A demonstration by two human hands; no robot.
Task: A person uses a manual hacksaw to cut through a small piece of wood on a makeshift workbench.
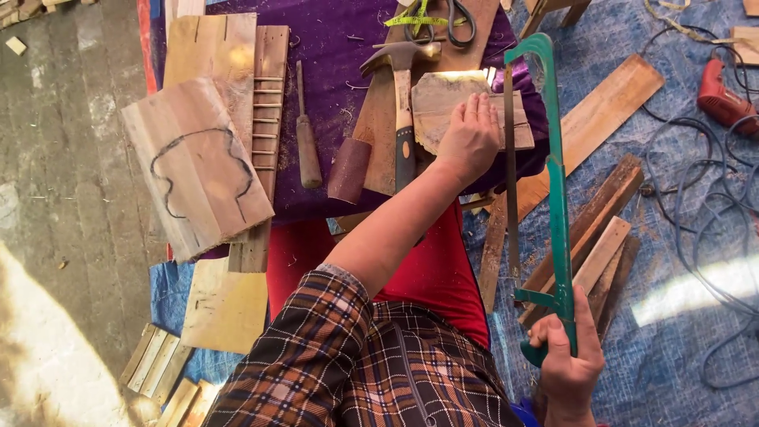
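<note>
Green-framed hacksaw with a thin dark blade stands nearly upright in the view, its handle low at the right and its bowed frame reaching up past the far edge of the work. Nearest the camera, the right hand is clenched around that green handle, fingers wrapped tight. A plaid sleeve in brown, orange and black fills the lower middle, with red cloth just beyond it. From the sleeve the bare forearm runs up to the left hand, which lies flat with fingers spread, pressing down on a pale, rough-edged piece of flat wood; the saw blade crosses this piece just to the right of the hand. The piece rests on a purple cloth-covered work surface. Beside the hand, to the left, lies a claw hammer with a black and wooden handle, then a small dark red wooden block and a wooden-handled chisel. Further left sits a tilted wooden board bearing a black curved outline. At the far edge lie black-handled scissors and a yellow measuring tape. Off to the right, on a blue tarpaulin, lie loose wooden slats, tangled dark cables and a red power drill.
</note>
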